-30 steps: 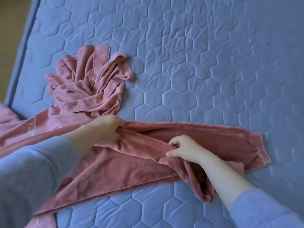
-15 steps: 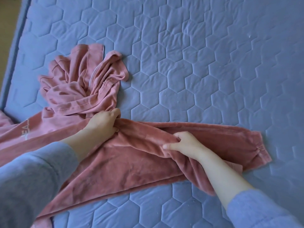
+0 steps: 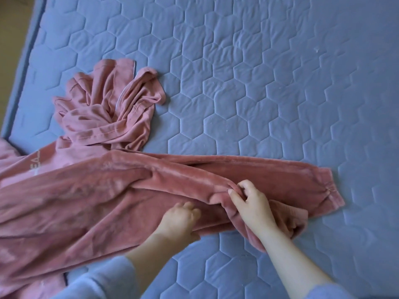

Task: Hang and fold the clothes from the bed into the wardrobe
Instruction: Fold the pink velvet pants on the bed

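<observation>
So the pink velour trousers (image 3: 108,197) lie left-to-right across the quilted bed (image 3: 269,83), cuff end (image 3: 323,190) pointing right. The right hand (image 3: 252,203) is pinching a fold mid-leg. The left hand (image 3: 179,221) is on them too, grip too blurry to call.

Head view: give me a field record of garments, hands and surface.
surface: blue quilted bed cover
main garment: pink velour garment, laid across the bed
right hand: pinches a fold of the velour
left hand: on the velour beside it, blurred, grip unclear
other: crumpled pink top, behind, touching the velour
</observation>
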The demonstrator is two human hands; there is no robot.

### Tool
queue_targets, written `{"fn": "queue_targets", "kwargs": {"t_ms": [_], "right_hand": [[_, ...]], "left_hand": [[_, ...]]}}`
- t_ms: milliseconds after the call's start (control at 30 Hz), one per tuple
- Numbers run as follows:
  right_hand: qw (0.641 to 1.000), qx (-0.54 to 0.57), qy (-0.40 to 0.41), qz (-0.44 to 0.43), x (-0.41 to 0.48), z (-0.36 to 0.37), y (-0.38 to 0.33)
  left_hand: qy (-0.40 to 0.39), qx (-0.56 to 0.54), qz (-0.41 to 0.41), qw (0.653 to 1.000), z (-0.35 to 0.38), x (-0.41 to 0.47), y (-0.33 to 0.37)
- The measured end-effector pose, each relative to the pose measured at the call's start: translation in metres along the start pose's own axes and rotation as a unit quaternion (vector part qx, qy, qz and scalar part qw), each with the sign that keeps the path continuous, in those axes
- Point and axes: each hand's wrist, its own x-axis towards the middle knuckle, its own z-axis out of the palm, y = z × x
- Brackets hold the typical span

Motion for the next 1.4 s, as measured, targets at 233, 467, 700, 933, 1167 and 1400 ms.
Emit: {"fn": "queue_targets", "kwargs": {"t_ms": [233,467,700,933,1167,1400], "right_hand": [[0.983,-0.172,-0.068,-0.018,-0.029,0.001,0.027],[0.989,0.098,-0.086,0.073,-0.002,-0.055,0.025],[0.992,-0.112,-0.031,-0.056,0.053,-0.083,0.004],[0.987,-0.033,-0.146,0.055,0.045,-0.092,0.059],[0.981,0.018,-0.110,0.159,0.021,-0.096,0.122],[0.973,0.136,-0.109,0.151,0.009,-0.072,0.140]], "left_hand": [[0.057,0.024,-0.068,0.996,0.037,0.010,0.008],[0.036,-0.029,-0.006,0.999,0.024,-0.005,0.004],[0.031,-0.047,-0.016,0.998,0.021,-0.010,0.015],[0.201,-0.129,0.041,0.970,-0.024,0.019,0.038],[0.223,-0.135,0.023,0.965,-0.061,0.084,0.077],[0.170,-0.130,-0.023,0.977,-0.054,0.118,0.105]]}}
